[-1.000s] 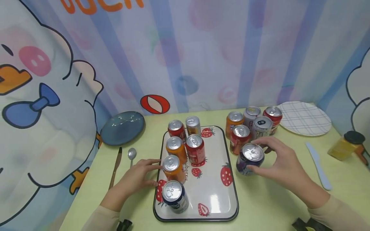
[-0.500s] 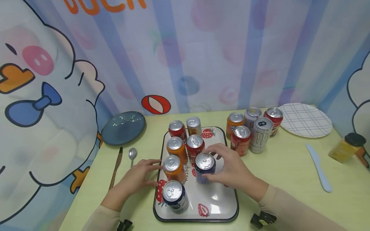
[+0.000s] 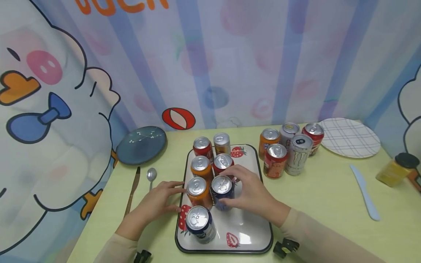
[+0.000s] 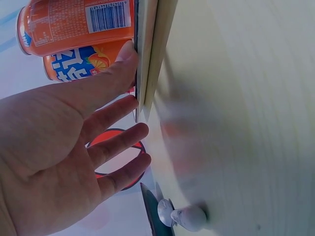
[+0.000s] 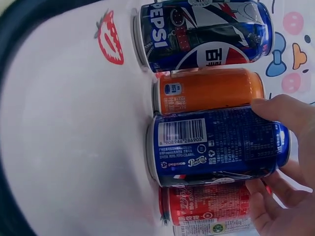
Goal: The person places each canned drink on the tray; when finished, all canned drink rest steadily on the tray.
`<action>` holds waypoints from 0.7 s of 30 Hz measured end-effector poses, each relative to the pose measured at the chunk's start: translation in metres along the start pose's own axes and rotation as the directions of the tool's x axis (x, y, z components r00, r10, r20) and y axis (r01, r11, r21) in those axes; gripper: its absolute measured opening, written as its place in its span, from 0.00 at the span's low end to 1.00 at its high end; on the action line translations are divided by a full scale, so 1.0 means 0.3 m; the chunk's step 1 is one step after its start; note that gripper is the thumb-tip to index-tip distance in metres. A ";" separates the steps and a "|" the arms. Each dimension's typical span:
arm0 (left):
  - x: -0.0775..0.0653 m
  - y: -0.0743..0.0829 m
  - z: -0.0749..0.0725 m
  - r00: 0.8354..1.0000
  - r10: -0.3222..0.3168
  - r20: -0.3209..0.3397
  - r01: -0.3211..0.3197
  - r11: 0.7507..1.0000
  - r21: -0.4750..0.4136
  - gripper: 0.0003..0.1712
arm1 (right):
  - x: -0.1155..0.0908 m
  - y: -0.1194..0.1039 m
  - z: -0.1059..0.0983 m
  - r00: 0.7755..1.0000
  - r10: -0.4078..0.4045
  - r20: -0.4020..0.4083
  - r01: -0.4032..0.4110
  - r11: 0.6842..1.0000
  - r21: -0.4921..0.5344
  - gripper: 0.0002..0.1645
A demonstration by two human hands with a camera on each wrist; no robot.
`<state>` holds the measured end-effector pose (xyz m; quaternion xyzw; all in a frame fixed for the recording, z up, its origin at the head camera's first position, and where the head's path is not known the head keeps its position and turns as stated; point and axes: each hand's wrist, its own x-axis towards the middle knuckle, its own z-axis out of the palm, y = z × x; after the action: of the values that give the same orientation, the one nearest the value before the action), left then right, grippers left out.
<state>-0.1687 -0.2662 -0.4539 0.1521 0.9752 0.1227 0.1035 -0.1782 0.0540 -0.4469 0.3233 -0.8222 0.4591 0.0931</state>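
My right hand (image 3: 251, 191) grips a dark blue Pepsi can (image 5: 211, 145) near its top, thumb on one side and fingers on the other. The can is upright over the strawberry-patterned tray (image 3: 245, 223), beside an orange soda can (image 3: 198, 191) and in front of a red cola can (image 3: 223, 160). Another blue Pepsi can (image 3: 200, 223) stands at the tray's near left. Further back on the tray are a second orange can (image 3: 201, 166), a red can (image 3: 202, 146) and a silver-gold can (image 3: 222, 142). My left hand (image 4: 64, 142) touches the tray's left edge, fingers extended.
Several cans, among them a white Monster can (image 3: 298, 155) and a red can (image 3: 275, 160), stand right of the tray. A checked plate (image 3: 350, 137), pale blue knife (image 3: 365, 193) and yellow jar (image 3: 396, 170) lie further right. At left are a dark plate (image 3: 141, 146), spoon (image 3: 151, 175) and brown knife (image 3: 133, 190).
My right hand has carried the blue Pepsi can left from the table beside the other cans onto the tray area, next to the orange can. My left hand has stayed at the tray's edge.
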 end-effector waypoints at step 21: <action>-0.003 -0.017 -0.001 0.998 0.054 -0.021 -0.054 0.999 -0.004 0.36 | -0.078 0.086 -0.387 0.958 -0.104 -0.269 0.039 0.971 -0.237 0.34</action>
<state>-0.1692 -0.2712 -0.4549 0.1770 0.9715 0.1291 0.0901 -0.1926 0.1687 -0.4102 0.2721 -0.8361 0.3982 0.2614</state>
